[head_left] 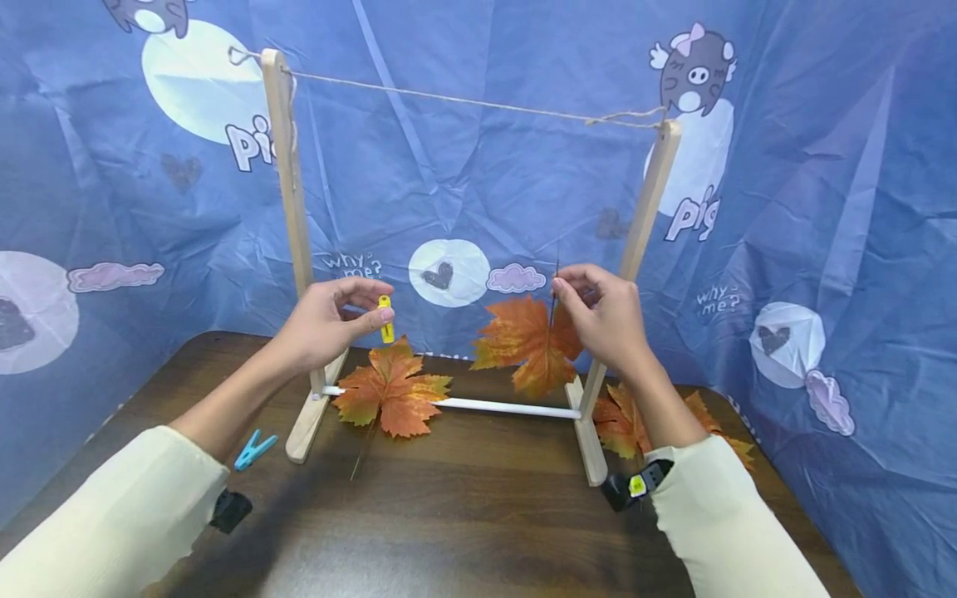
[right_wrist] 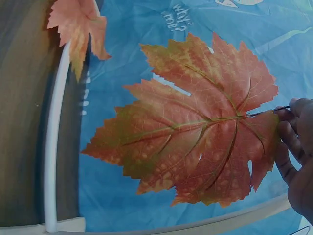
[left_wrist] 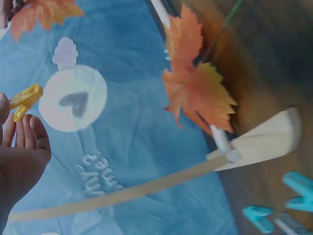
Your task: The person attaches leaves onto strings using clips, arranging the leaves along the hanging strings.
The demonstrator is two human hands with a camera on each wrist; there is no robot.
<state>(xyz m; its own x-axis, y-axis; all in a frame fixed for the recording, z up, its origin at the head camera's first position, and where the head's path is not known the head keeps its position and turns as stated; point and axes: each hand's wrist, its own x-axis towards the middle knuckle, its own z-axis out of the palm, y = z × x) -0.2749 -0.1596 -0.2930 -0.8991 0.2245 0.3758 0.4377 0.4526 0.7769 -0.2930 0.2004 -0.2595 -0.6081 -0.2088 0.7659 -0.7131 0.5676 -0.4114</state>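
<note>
My left hand [head_left: 332, 322] pinches a yellow clothespin [head_left: 385, 319] between thumb and fingers, in front of the left post. In the left wrist view the same clothespin [left_wrist: 27, 101] sticks out past the fingertips. With thumb and fingers my right hand [head_left: 607, 314] pinches the thin stem of an orange maple leaf [head_left: 531, 345]. That leaf [right_wrist: 195, 127] hangs blade down near the right post, its veins showing in the right wrist view. Both hands are below a twine line [head_left: 471, 103] strung between the posts. A second maple leaf [head_left: 392, 389] lies by the left foot, across the white rod.
The wooden frame has a left post [head_left: 287, 166], a right post [head_left: 649, 199] and a white bottom rod [head_left: 508, 408]. A blue clothespin [head_left: 255, 449] lies left of it on the brown table [head_left: 419, 531]. More leaves [head_left: 619, 423] lie behind the right forearm. A blue printed cloth [head_left: 478, 191] hangs behind.
</note>
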